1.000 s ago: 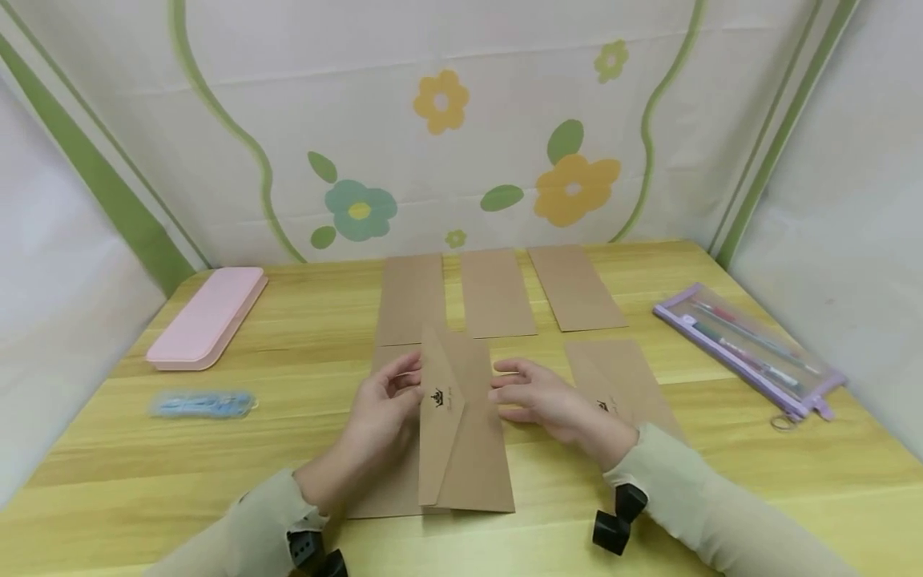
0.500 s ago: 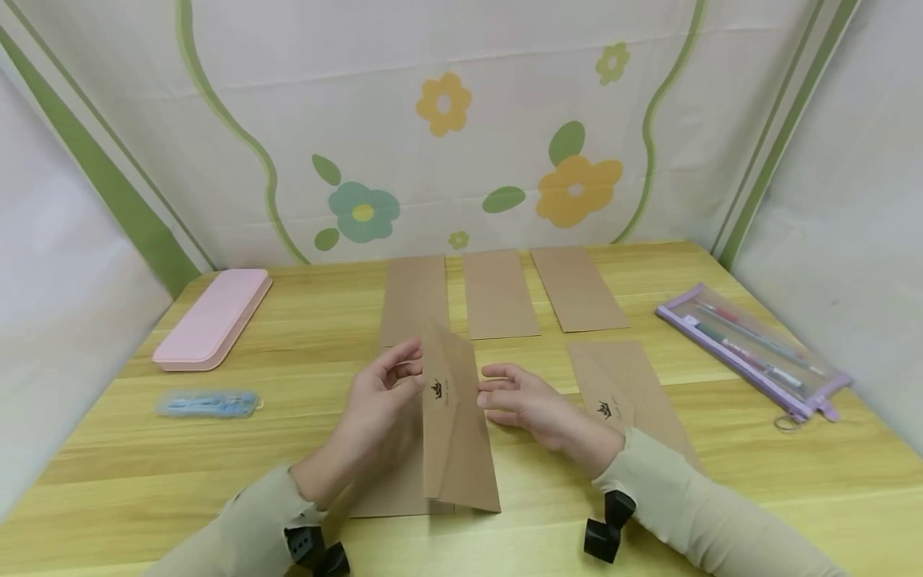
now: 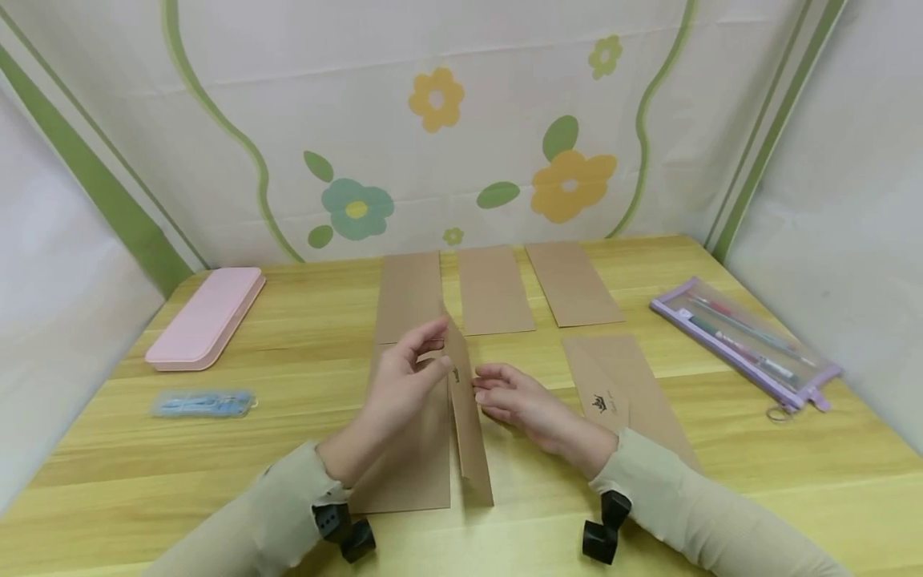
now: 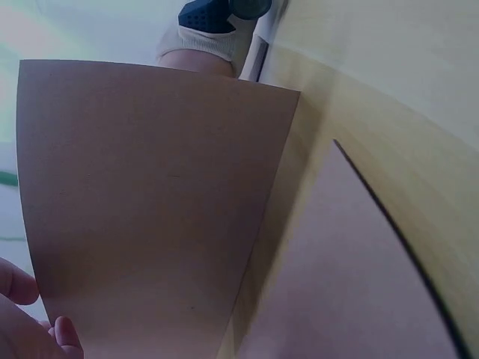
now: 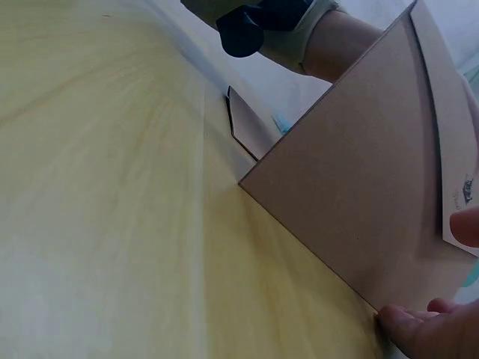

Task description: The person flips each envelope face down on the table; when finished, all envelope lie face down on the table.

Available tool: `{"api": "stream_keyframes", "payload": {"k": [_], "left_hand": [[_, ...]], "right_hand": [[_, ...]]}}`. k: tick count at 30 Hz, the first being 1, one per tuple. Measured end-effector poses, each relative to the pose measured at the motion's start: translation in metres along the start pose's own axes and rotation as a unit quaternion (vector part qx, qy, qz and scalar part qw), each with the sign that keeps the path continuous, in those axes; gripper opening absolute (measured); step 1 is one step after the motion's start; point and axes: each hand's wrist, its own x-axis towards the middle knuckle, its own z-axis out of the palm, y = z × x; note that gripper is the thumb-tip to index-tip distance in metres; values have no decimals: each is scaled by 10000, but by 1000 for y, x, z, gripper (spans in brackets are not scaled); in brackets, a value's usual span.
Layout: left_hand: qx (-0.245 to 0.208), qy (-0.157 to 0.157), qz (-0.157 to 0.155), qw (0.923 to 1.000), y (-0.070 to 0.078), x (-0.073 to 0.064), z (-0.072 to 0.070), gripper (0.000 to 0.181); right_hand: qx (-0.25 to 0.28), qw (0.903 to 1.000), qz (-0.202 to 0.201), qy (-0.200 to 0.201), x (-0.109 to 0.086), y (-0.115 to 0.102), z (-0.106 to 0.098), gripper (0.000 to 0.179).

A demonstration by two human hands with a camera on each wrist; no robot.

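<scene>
My left hand (image 3: 392,377): bent round the top edge of the envelope, thumb on the front by the little crown, so I have a pinch on it
My right hand (image 3: 530,405): fingers a bit bent, tips touching the other edge; I can't tell if I'm pinching it
Brown envelope (image 3: 469,421): up between my two hands, tipped almost onto its long side; I can't tell if its low edge touches the table (image 3: 534,529)
Flat brown paper (image 3: 414,469): just left of it, under my left hand
Crown envelope (image 3: 645,389): lying flat on the right, partly under my right sleeve (image 3: 678,489)
Back row: left paper (image 3: 411,292), middle paper (image 3: 496,290), right paper (image 3: 574,284), all flat with gaps between
Pink case (image 3: 205,316): far over on the left
Blue bundle (image 3: 204,403): near the pink case, in see-through wrap
Purple pouch (image 3: 728,365): on the right, see-through, pens inside
</scene>
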Motion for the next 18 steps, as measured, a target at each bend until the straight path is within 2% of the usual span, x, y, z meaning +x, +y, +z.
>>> {"api": "stream_keyframes", "payload": {"k": [8,11,15,18], "left_hand": [[97,-281,155,9994,5,8,16,50],[102,-356,235,9990,5,10,19,50],[56,-401,260,9988,5,11,22,50],[50,-416,255,9988,6,11,23,51]], "right_hand": [[95,9999,10,43,0,1,-6,61],[96,9995,63,306,-3,-3,-9,60],[-421,9951,-216,863,-14,-20,-10,54],[-1243,9825,-729,1176,-28,-37,-6,47]]}}
